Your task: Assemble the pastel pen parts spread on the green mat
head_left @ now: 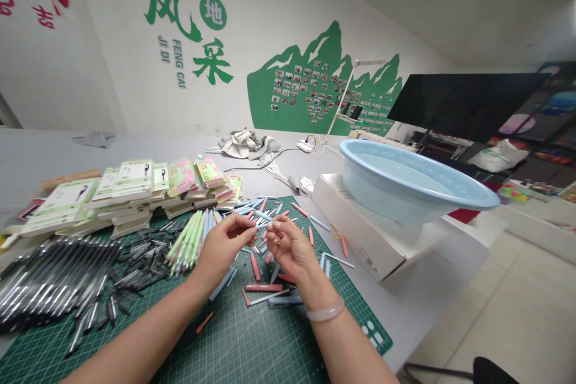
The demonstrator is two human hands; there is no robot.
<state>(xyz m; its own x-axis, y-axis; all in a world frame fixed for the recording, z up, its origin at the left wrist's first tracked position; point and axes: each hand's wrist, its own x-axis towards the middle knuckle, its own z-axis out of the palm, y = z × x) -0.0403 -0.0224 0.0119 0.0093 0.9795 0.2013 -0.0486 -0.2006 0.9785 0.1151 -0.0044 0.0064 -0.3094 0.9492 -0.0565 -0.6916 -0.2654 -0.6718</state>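
My left hand (225, 246) and my right hand (288, 246) meet above a green cutting mat (252, 348). Both pinch the ends of one pale blue pen part (263, 216) held between them. My right wrist wears a pale bracelet (324, 312). Under and around the hands lie several loose pen pieces (265, 288) in red, blue and white. A bundle of green and pink pen barrels (186, 240) lies just left of my left hand.
Stacks of packaged pen boxes (130, 189) sit behind the mat. Black pen parts (54, 282) pile at the left. A light blue basin (409, 183) rests on a white box (364, 228) at the right, near the table edge. Cloth and cables lie farther back.
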